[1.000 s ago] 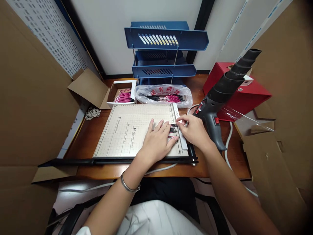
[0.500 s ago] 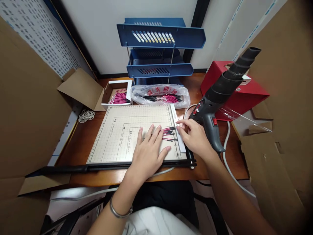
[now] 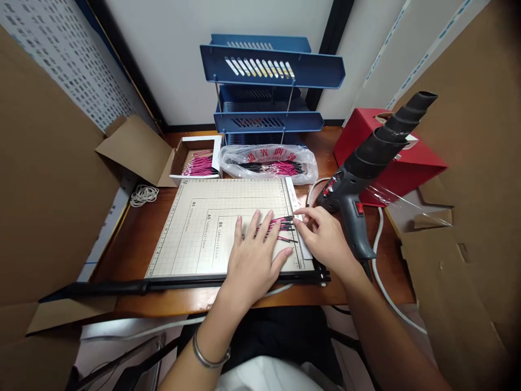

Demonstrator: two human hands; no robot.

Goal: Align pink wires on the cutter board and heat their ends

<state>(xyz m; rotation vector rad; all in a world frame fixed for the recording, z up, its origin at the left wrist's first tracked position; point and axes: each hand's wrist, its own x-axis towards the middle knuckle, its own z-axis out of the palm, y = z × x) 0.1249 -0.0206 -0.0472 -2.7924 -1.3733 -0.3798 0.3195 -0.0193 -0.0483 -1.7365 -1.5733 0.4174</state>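
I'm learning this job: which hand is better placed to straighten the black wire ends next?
Probably the right hand: its fingertips are beside the black ends, while the left hand lies over the wires.

Left hand (image 3: 253, 263) slid toward nine o'clock on the gridded board (image 3: 191, 239), fingers (image 3: 253, 228) fanned wider, more of the pink-and-black wires (image 3: 287, 228) bared on its three o'clock side, right hand (image 3: 325, 233) slightly nearer six o'clock along the white strip (image 3: 291, 193)

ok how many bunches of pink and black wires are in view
3: one bunch partly under the left hand on the cutter board, a second bunch in the open box, a third bunch in the plastic bag. The blue rack could hide more.
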